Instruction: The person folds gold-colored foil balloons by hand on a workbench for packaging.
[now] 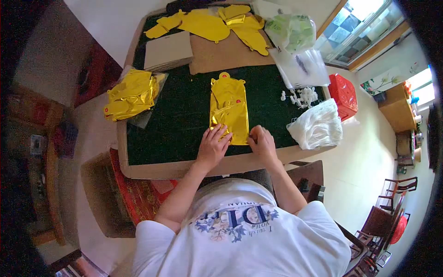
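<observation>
A gold foil piece point(233, 104) with small red dots lies flat on the dark green table top, its rounded tab pointing away from me. My left hand point(213, 147) rests on its lower left corner, fingers spread over the foil. At the lower right corner, my right hand point(262, 143) has its fingers curled together against the foil's edge; whatever they pinch is hidden. Off to the left, a stack of gold foil pieces point(131, 96) lies on a clear plastic bag at the table's edge.
Further back are grey-white boards point(168, 51), brown cardboard point(221, 55) and more gold foil pieces point(205, 27). Plastic bags point(302, 69), white bits point(304, 98), a bundle of white string point(318, 125) and a red container point(343, 97) stand at the right.
</observation>
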A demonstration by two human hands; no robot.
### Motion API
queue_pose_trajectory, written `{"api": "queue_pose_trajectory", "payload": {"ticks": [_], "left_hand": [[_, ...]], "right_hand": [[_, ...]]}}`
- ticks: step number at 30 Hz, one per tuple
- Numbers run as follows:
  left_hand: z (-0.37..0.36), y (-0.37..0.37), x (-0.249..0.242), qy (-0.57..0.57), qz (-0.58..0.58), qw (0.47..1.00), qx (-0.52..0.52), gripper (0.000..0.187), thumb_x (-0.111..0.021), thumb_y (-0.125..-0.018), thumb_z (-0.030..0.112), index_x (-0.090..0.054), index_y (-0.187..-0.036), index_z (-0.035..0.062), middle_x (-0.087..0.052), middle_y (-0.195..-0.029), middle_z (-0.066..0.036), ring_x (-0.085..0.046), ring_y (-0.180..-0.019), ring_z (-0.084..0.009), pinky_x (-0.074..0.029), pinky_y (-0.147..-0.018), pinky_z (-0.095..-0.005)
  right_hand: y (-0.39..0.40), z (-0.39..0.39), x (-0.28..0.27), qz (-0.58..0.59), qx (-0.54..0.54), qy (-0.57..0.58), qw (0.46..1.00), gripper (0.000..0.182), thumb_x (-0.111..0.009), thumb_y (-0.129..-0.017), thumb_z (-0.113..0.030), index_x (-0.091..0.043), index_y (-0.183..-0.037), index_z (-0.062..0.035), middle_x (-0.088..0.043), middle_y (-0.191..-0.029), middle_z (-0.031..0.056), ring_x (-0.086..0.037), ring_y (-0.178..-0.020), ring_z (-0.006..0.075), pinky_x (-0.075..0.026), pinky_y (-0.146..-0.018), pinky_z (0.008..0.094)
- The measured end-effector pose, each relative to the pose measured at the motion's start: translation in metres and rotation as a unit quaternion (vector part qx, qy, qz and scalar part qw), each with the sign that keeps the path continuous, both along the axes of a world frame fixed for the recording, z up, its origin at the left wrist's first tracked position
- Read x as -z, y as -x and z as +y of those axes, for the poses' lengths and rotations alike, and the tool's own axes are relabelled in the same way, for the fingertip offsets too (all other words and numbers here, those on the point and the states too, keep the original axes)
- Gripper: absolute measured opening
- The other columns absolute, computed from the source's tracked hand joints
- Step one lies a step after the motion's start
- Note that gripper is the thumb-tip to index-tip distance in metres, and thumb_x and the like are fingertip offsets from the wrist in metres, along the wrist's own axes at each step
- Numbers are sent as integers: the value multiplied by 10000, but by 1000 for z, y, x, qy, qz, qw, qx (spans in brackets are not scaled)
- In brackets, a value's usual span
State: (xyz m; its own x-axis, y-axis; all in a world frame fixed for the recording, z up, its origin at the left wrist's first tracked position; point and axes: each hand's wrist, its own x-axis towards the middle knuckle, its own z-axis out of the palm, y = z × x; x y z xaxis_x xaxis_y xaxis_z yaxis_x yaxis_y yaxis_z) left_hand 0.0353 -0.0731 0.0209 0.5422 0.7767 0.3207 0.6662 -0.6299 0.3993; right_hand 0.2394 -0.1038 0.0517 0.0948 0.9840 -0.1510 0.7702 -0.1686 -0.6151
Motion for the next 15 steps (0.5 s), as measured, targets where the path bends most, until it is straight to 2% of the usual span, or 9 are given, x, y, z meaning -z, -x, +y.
{"api": "queue_pose_trajectory", "payload": {"ticks": [2,3,4,6,7,10,15], "left_hand": [[0,0,0,1,-3,1000,2,301,-612,-849,176,-614,-1149,143,-529,-1303,-85,-452,-1249,-277,-331,-1047,-480],[-1,0,-3,8,3,1000,1,300,-605,-855,181,-618,-1151,133,-537,-1289,-94,-443,-1255,-271,-318,-1058,-468],[-1,0,-5,14,10,1000,1,300,-599,-861,185,-623,-1153,122,-544,-1274,-102,-434,-1261,-264,-305,-1068,-457],[0,1,0,6,14,1000,11,302,-598,-860,183,-623,-1154,124,-542,-1279,-103,-433,-1263,-265,-304,-1069,-458],[2,1,-1,-1,17,1000,14,304,-597,-858,180,-623,-1155,125,-540,-1283,-105,-433,-1265,-266,-303,-1070,-459],[1,1,-2,7,3,1000,18,285,-605,-848,169,-631,-1126,112,-521,-1309,-110,-439,-1263,-289,-316,-1055,-497],[1,0,-1,13,4,1000,17,293,-602,-850,170,-631,-1136,115,-519,-1314,-109,-427,-1280,-284,-309,-1063,-491]], "right_hand": [[13,9,4,-53,-33,-222,973,335,-650,-767,-120,-549,-1075,-36,-602,-1025,149,-564,-957,353,-463,-798,435],[24,11,-9,-4,-72,-210,975,367,-611,-794,-114,-546,-1145,-30,-537,-1209,170,-484,-1149,356,-399,-962,442],[31,16,-6,-4,-68,-209,975,367,-611,-794,-114,-546,-1145,-30,-537,-1209,170,-484,-1149,356,-399,-962,442],[41,31,11,-159,-101,-248,950,415,-556,-873,-152,-495,-1270,-47,-452,-1356,155,-392,-1289,318,-295,-1070,477],[43,36,18,-154,-97,-199,963,486,-507,-905,-198,-425,-1359,-45,-363,-1444,151,-285,-1372,303,-200,-1119,494],[42,40,34,-181,-76,-199,960,518,-516,-908,-232,-404,-1374,-36,-333,-1467,150,-247,-1393,288,-174,-1124,498],[39,43,43,-195,-70,-193,959,550,-494,-924,-292,-380,-1391,-25,-296,-1489,153,-212,-1407,298,-162,-1122,514]]}}
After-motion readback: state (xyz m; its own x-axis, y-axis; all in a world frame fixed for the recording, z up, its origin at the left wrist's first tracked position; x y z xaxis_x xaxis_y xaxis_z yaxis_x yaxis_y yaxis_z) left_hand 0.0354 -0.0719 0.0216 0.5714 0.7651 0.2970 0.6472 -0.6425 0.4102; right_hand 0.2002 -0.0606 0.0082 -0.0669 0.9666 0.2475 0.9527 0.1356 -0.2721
